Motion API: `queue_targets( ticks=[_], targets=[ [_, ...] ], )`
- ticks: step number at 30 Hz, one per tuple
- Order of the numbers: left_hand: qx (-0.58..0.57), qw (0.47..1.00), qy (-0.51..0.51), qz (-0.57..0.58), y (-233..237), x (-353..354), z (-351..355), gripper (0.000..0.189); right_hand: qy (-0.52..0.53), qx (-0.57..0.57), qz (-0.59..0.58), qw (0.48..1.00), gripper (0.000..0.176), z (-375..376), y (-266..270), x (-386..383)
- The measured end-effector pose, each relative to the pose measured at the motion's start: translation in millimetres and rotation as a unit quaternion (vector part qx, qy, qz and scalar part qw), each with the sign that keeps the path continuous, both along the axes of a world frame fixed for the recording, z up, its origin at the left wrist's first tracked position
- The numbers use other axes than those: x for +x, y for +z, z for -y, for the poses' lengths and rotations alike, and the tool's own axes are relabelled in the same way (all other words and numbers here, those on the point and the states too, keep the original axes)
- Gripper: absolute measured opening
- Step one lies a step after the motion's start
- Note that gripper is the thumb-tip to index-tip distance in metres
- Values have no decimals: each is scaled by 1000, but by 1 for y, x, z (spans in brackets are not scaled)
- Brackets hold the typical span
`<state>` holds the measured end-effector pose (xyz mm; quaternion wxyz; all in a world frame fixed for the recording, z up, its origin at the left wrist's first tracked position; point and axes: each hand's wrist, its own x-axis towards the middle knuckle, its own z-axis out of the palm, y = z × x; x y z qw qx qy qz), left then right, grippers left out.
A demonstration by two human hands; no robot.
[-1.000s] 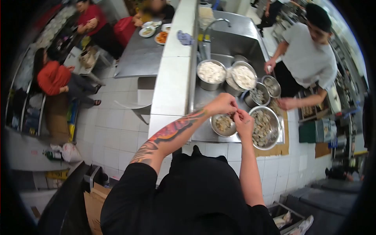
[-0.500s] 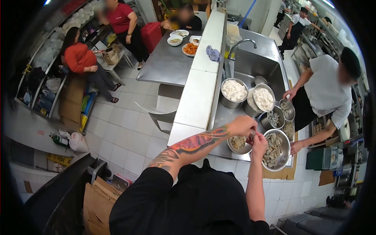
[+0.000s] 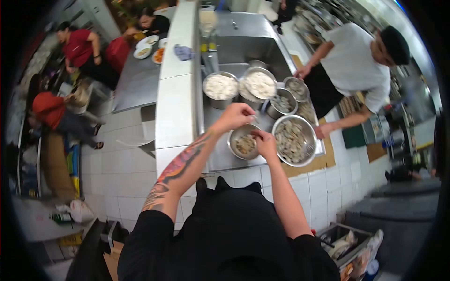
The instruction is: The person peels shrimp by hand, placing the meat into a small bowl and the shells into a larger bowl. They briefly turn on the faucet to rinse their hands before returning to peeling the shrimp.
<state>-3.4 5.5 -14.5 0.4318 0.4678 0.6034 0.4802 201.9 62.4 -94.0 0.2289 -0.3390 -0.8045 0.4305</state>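
My left hand (image 3: 237,116) is over the back rim of a small metal bowl (image 3: 231,149), its fingers curled into a pinch. Something small and pale shows at those fingertips, too blurred to name. On the bowl's right side, my right hand (image 3: 266,143) has its fingers pressed together near the rim; what they hold is hidden. Inside the bowl lie brownish, translucent pieces that look like shrimp or shells (image 3: 245,144). Just right of my right hand stands a large perforated colander (image 3: 310,149) heaped with raw grey shrimp (image 3: 289,139).
Pots of whitish food (image 3: 221,86) (image 3: 260,85) and smaller pots of shrimp (image 3: 282,104) (image 3: 296,89) crowd the steel counter by the sink (image 3: 243,51). A co-worker (image 3: 358,70) reaches in from the right, one hand at the colander. A tiled ledge (image 3: 176,112) runs along the left.
The view has swung, so the counter sits further left. My hands, close together before, are now apart, the left one behind the bowl and the right one at its side.
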Motion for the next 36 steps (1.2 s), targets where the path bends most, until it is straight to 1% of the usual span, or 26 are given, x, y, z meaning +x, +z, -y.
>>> queue_targets(
  ticks=[1, 2, 3, 4, 6, 7, 9, 10, 11, 14, 17, 18, 23, 25, 26, 28, 29, 31, 36],
  targets=[
    [17, 1000, 4, 13, -3, 0, -1, 21, -16, 1, 5, 1000, 26, 3, 10, 0],
    [13, 1000, 8, 16, 4, 4, 0, 21, -33, -187, -115, 975, 24, 8, 29, -5],
    [10, 1000, 18, 15, 12, 5, 4, 20, -42, -364, -235, 900, 25, 11, 44, -9],
    [12, 1000, 18, 9, 9, 6, 2, 20, -39, -363, -240, 899, 25, 13, 52, -10],
    [48, 998, 13, -31, 4, 7, 0, 20, -16, -379, -269, 885, 31, 22, 61, -19],
    [34, 999, 17, -3, 10, 11, 2, 19, -5, -379, -272, 885, 31, 23, 62, -23],
    [30, 999, 34, 27, 6, 13, 1, 20, -39, -369, -278, 886, 27, 23, 60, -26],
    [26, 998, 43, 23, 6, 14, 2, 18, -50, -363, -283, 886, 23, 23, 60, -27],
    [30, 998, 48, 20, 5, 14, 3, 18, -43, -362, -284, 887, 23, 23, 59, -26],
    [25, 999, 38, -18, 4, 13, 4, 16, -71, -356, -305, 881, 15, 20, 58, -25],
    [41, 997, 54, -47, 9, 15, 7, 17, -63, -360, -308, 878, 13, 19, 59, -26],
    [43, 996, 57, -47, 10, 15, 8, 17, -65, -370, -313, 873, 13, 20, 62, -27],
    [77, 993, 76, -48, 10, 14, 8, 20, -69, -360, -313, 876, 16, 15, 57, -22],
    [78, 993, 72, -43, 8, 15, 6, 20, -68, -330, -271, 902, 16, 14, 62, -21],
    [78, 994, 66, -38, 7, 15, 6, 20, -68, -329, -271, 902, 16, 14, 63, -20],
    [80, 994, 68, -42, 8, 16, 6, 20, -56, -296, -234, 924, 17, 13, 68, -20],
    [83, 993, 69, -46, 9, 17, 6, 20, -56, -295, -234, 925, 17, 12, 71, -19],
    [85, 993, 65, -43, 9, 17, 6, 19, -34, -301, -195, 933, 16, 11, 75, -17],
    [89, 993, 60, -47, 15, 20, 9, 19, -22, -306, -196, 931, 19, 8, 69, -16]
  ],
)
